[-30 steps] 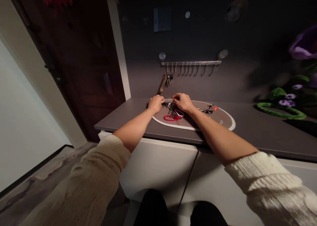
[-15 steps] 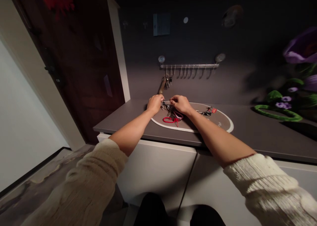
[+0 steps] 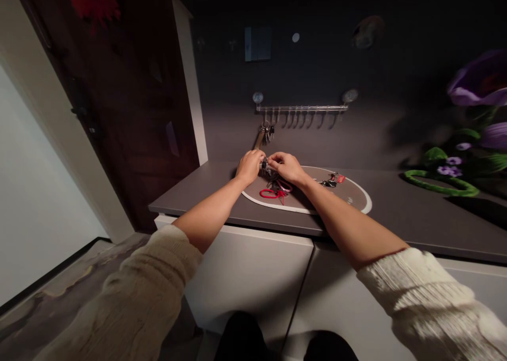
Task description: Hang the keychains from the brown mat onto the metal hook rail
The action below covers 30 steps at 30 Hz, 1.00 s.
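My left hand (image 3: 251,167) and my right hand (image 3: 285,165) meet over the left part of an oval mat (image 3: 309,207). Between their fingertips is a small bunch of keys (image 3: 264,165) with dark heads, pinched by both hands. Just below, more keys lie on the mat beside a red loop (image 3: 269,193) and a pink loop (image 3: 284,186). Farther right on the mat rests another key bunch (image 3: 329,183) with a red tag (image 3: 341,179). The exact grip of the fingers is partly hidden.
A clear rail (image 3: 303,108) with several hooks is fixed to the wall; hanging keys (image 3: 268,133) are at its left end. Purple flowers (image 3: 477,94) and a fuzzy green ring (image 3: 441,184) stand right. A dark door (image 3: 138,113) is left of the grey counter (image 3: 190,189).
My right hand has moved slightly left, closer to my left hand. The keys between the hands now sit higher, at the fingertips. The view has shifted slightly.
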Each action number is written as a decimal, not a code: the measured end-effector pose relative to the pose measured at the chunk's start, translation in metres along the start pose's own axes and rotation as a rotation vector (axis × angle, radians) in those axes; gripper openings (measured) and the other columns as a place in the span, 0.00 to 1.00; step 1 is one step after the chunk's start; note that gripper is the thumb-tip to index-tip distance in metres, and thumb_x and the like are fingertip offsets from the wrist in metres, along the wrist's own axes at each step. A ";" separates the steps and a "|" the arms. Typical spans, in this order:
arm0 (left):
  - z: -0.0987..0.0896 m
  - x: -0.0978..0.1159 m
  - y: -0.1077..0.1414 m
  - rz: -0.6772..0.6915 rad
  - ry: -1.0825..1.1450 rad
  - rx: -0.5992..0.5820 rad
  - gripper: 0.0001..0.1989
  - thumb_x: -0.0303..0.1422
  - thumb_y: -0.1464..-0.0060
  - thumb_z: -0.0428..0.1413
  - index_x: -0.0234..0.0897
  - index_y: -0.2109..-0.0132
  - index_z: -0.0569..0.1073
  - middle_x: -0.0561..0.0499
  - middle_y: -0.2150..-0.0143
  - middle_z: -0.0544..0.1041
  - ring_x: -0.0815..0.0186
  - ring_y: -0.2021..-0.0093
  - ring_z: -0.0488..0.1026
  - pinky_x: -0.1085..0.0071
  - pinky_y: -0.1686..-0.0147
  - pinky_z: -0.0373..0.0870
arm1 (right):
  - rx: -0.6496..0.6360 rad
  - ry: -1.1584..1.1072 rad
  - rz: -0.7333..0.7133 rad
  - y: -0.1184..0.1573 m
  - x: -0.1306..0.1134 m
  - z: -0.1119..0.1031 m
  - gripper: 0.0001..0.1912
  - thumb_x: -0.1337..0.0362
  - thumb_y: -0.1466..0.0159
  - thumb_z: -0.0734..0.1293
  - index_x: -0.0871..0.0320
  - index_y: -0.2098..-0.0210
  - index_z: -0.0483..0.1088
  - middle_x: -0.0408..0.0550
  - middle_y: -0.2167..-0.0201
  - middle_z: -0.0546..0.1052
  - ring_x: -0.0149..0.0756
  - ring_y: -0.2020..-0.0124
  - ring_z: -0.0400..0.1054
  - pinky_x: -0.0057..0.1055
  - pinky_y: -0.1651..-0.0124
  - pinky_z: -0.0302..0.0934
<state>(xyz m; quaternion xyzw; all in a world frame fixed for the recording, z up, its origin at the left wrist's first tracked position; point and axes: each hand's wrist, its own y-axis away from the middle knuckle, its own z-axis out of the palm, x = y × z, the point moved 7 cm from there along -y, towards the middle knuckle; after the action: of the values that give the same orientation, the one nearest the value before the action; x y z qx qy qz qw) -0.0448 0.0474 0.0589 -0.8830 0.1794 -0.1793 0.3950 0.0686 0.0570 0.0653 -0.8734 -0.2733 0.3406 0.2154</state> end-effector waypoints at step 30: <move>-0.001 0.006 0.005 -0.066 -0.025 -0.009 0.13 0.31 0.41 0.40 0.37 0.59 0.69 0.49 0.59 0.72 0.66 0.58 0.66 0.72 0.57 0.60 | 0.103 -0.148 -0.091 0.003 0.008 -0.009 0.10 0.60 0.43 0.59 0.60 0.70 0.67 0.46 0.70 0.72 0.31 0.68 0.64 0.27 0.61 0.56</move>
<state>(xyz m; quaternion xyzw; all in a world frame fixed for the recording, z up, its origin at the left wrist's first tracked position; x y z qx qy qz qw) -0.0412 0.0407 0.0571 -0.8925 0.1460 -0.1801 0.3869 0.0810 0.0575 0.0656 -0.8204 -0.3100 0.4077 0.2543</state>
